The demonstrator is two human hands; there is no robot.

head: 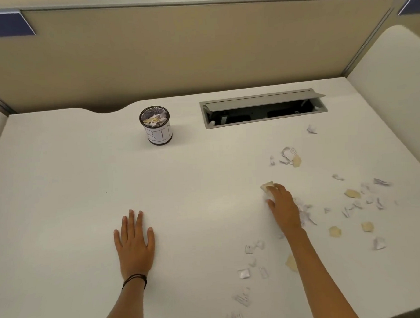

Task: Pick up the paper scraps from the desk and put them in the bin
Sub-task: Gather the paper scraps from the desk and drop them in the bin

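Note:
Several white and tan paper scraps (352, 194) lie scattered over the right half of the white desk (72, 190). My right hand (283, 208) is on the desk among them, its fingers curled round a small wad of tan and white scraps (267, 187) that sticks out past the fingertips. My left hand (133, 240) lies flat on the desk, fingers straight, holding nothing. The bin (156, 125), a small black mesh cup with a white label reading BIN, stands at the back centre with scraps inside it.
An open grey cable hatch (262, 107) is set into the desk behind the scraps, right of the bin. Beige partition walls (174, 51) close off the back and both sides. A curved cut-out notches the desk's rear edge left of the bin.

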